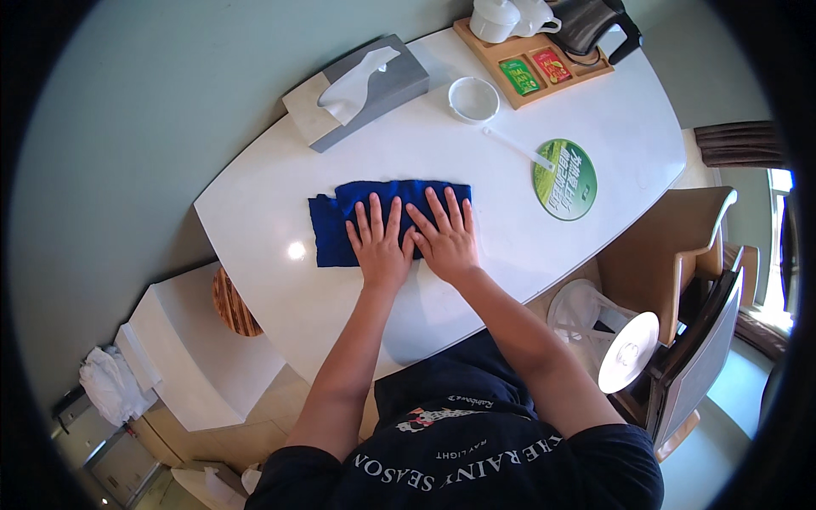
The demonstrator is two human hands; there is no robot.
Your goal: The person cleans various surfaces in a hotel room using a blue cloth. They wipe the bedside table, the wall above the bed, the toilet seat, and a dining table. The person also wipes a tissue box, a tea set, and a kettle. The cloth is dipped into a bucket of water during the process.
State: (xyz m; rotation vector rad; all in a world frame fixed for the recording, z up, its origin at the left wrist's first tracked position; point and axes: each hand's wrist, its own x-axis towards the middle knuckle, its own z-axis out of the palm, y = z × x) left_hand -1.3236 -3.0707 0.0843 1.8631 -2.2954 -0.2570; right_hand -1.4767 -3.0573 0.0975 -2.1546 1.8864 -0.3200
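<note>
A folded dark blue cloth (331, 233) lies on the white tabletop (535, 248) in front of me. My left hand (382, 245) rests palm down on the cloth's middle part, fingers spread. Beside it, my right hand (449, 239) presses flat on the cloth's right part, also with fingers apart. The two thumbs meet or nearly meet between the hands. Neither hand grips the fabric. At the cloth's left end, a lower layer sticks out beyond the upper fold.
Behind the cloth stand a tissue box (376, 89) and a white bowl (473, 101). A plastic fan (567, 182) lies to the right. The wooden tray (523, 101) bears sachets, white cups and an electric kettle (590, 29). A chair (663, 248) and white stool (628, 350) stand right.
</note>
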